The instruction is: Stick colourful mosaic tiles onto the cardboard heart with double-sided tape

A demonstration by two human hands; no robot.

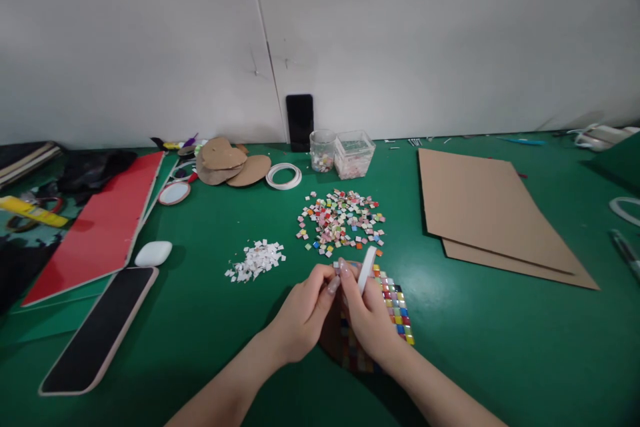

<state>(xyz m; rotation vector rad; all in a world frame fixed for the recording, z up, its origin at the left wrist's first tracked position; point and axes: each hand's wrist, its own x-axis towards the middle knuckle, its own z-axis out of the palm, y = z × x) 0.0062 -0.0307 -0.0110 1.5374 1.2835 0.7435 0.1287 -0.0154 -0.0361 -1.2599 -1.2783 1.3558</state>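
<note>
My left hand (304, 315) is closed in a pinch on a small pale mosaic tile (337, 266), its fingertips meeting those of the other hand. My right hand (371, 321) is closed too, with a flat white stick-like tool (367, 268) standing up between thumb and fingers. Whether its fingertips also touch the tile, I cannot tell. Below both hands lies a brown cardboard piece (330, 333) with a rounded edge, partly covered in rows of shiny coloured tiles (400, 312); my hands hide much of it. Just beyond is a loose pile of coloured tiles (343, 220).
White scraps (256, 260) lie left of my hands. Behind the pile stand a clear cup (323, 150), a clear box (354, 155) and an upright phone (300, 123). Cardboard sheets (480, 207) lie right; another phone (100, 330) and a red board (100, 230) lie left.
</note>
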